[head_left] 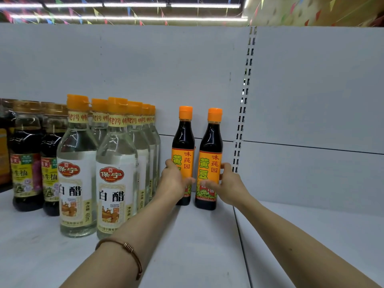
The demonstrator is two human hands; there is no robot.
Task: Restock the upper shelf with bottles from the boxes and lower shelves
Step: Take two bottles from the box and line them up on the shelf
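Note:
Two dark soy sauce bottles with orange caps and orange labels stand upright side by side at the back of the white upper shelf [197, 246]. My left hand [174, 180] grips the left bottle [184, 142] around its label. My right hand [226, 183] grips the right bottle [212, 146] the same way, fingers curled round the lower label. Both bottle bases rest on the shelf, close to the back panel.
Rows of clear white vinegar bottles [116, 169] with orange caps stand left of my left hand. Dark soy bottles with gold caps [27, 163] sit further left. A slotted upright [243, 113] divides the back panel; the shelf section [311, 235] to its right holds nothing.

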